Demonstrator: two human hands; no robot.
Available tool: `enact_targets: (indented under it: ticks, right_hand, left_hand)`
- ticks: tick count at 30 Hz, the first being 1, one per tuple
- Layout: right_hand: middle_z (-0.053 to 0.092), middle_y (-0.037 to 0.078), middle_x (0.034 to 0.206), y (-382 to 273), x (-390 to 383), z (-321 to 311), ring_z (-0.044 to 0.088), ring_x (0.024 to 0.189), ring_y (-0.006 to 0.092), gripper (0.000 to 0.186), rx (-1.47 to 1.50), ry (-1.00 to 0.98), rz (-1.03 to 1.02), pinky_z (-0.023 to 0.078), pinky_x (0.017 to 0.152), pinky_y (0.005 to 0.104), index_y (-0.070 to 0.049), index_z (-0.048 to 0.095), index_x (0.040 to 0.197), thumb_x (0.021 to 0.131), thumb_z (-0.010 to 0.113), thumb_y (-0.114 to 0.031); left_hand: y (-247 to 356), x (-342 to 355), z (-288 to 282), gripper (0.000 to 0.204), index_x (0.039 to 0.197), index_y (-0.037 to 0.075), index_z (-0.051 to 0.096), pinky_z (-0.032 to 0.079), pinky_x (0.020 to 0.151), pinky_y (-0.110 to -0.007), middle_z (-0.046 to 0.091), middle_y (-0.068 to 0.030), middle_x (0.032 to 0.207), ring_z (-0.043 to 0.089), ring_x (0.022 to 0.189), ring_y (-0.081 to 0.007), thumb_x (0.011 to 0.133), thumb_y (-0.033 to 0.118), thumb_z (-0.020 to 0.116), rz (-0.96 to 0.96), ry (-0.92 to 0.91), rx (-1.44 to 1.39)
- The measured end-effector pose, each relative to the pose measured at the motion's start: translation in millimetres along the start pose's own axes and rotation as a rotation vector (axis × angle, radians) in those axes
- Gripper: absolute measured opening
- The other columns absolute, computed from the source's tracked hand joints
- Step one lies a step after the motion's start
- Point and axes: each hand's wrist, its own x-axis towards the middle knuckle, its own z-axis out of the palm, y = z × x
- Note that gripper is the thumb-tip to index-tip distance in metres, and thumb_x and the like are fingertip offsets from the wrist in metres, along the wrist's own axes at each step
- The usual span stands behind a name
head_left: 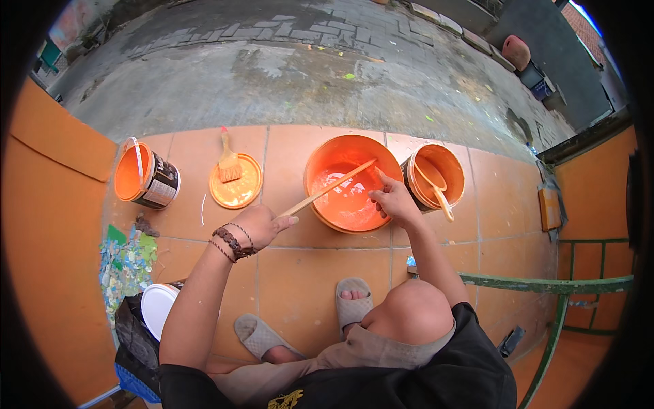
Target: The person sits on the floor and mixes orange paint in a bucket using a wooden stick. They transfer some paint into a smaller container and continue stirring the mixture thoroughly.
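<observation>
A large bucket (315, 163) of wet orange paint stands on the tiles ahead of me. Closed around the near end of a wooden stick (327, 189), my left hand (253, 226) holds it slanting across the bucket, its far tip by the right inner wall. My right hand (395, 201) hangs over the bucket's right side, thumb and index finger apart, the fingertip close to the stick's tip. I see nothing in that hand. Just right of it, a smaller paint pail (458, 169) has an orange-coated ladle (434, 183) resting in it, handle over the rim.
A paintbrush (229, 163) lies on an orange-smeared lid (238, 194). Further left, an orange paint can (158, 184) leans. Paint flakes (126, 262) and a white-lidded tub (157, 310) sit near my left arm. A green metal frame (518, 283) stands at my right.
</observation>
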Motion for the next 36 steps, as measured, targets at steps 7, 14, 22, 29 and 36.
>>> enact_targets:
  ticks: [7,14,22,29,36]
  right_hand:
    - [0.055,0.005,0.075,0,1,-30,0.051,0.059,0.0112,0.072,0.534,-0.059,0.19,0.045,0.05,0.0232,-0.001,0.011,0.146,0.087,0.052,-0.006]
    - [0.055,0.007,0.076,-9,25,-13,0.054,0.06,0.0134,0.066,0.42,-0.069,0.25,0.052,0.056,0.0268,0.0,0.017,0.145,0.087,0.049,-0.003]
    - [0.056,0.007,0.077,-14,34,-21,0.053,0.057,0.0122,0.057,0.449,-0.063,0.257,0.049,0.05,0.0246,-0.003,0.029,0.141,0.093,0.053,-0.023]
    - [0.054,0.007,0.068,-3,20,-45,0.045,0.048,0.0093,0.051,0.794,-0.322,0.26,0.033,0.039,0.0187,-0.006,0.043,0.124,0.097,0.034,-0.048]
    - [0.056,0.008,0.069,-2,18,-50,0.046,0.047,0.009,0.04,0.696,-0.306,0.218,0.033,0.038,0.0195,-0.005,0.044,0.124,0.097,0.042,-0.033]
  left_hand:
    - [-1,-12,-18,0.05,0.091,-0.001,0.056,0.048,0.037,-0.031,0.056,-0.0092,0.055,0.059,0.042,-0.0187,0.096,0.045,0.039,-0.142,-0.318,-0.281]
    - [-8,-18,-18,0.048,0.09,0.0,0.056,0.05,0.04,-0.032,0.056,-0.0099,0.055,0.062,0.046,-0.0214,0.098,0.043,0.036,-0.188,-0.385,-0.405]
    - [2,-16,-11,0.027,0.111,-0.006,0.038,0.056,0.045,-0.039,0.058,-0.0151,0.07,0.064,0.052,-0.0287,0.093,0.015,0.039,-0.09,-0.517,-0.593]
    - [50,-6,-34,0.052,0.125,-0.006,0.027,0.056,0.043,-0.039,0.057,-0.0207,0.081,0.065,0.056,-0.0312,0.081,0.005,0.051,0.012,-0.38,-0.631]
    - [24,-25,-29,0.048,0.124,-0.006,0.029,0.056,0.046,-0.037,0.057,-0.0181,0.078,0.064,0.054,-0.0281,0.083,0.002,0.051,0.076,-0.095,-0.932]
